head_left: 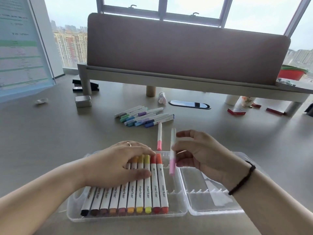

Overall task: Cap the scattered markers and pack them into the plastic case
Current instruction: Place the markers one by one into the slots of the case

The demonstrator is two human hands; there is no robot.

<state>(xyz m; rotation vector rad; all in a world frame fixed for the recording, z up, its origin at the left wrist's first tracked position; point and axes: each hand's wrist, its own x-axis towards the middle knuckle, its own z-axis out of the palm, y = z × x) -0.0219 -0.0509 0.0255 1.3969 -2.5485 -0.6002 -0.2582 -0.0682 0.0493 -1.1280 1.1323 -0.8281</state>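
Desk (50, 141), grey, bearing all below
Partition screen (186, 53), brownish, upright on a raised shelf at the far edge
Plastic case (179, 212), clear, lying open near the front edge; left half filled, lid half (211, 200) to the right holding no markers
Left hand (116, 165), laid flat on the packed row, fingers straight and close together, ring on one finger
Right hand (203, 155), above the hinge of the case, thumb and fingertips pinching the pink marker; dark cord at the wrist
Packed markers (144, 195), ten side by side in the left half, black through browns, orange, yellow to red
Loose markers (145, 117), heaped behind the case, blues, greens, purples, capped
Pink marker (172, 153), held near upright, pink cap downward, over the vacant slots
Second pink marker (159, 138), lying on the desk just behind the case
Metal tin (83, 101), small, far left
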